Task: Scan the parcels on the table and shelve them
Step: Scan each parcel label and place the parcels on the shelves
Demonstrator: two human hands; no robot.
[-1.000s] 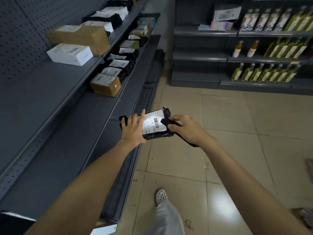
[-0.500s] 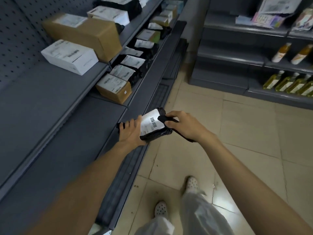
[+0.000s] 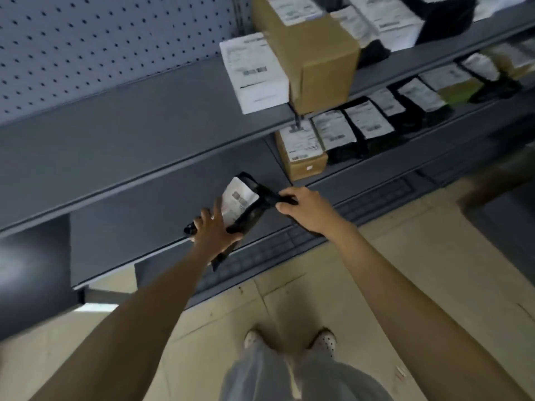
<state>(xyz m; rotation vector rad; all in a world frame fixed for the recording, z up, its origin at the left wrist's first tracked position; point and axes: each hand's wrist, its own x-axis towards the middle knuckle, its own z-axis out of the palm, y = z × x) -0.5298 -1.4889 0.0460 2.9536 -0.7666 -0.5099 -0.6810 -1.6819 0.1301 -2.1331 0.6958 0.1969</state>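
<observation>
— Fingers [image 3: 206, 217] of the left hand [image 3: 215, 228]: how do they lie?

— Head view: spread across the white label of a black plastic mailer bag [image 3: 246, 206], with the thumb hooked under its lower edge. The right hand [image 3: 307, 211] pinches the bag's loose black end between thumb and forefinger. The bag is held tilted over the front of the grey metal lower shelf [image 3: 130, 227]. Whether it touches the shelf I cannot tell.

— How will it handle?

— Judging by the crumpled, glossy film, it is light, soft and slippery. The sagging ends give poor purchase, so the fuller middle under the label looks the place to hold.

— And around it?

— Further along that shelf stand a small brown cardboard box [image 3: 304, 160] and a row of flat black labelled bags [image 3: 370, 123]. On the shelf above, a white carton [image 3: 254, 76] sits just beside a larger brown cardboard box [image 3: 318, 53], before a grey perforated back panel [image 3: 86, 39]. Beige floor tiles [image 3: 405, 270] lie below.
</observation>
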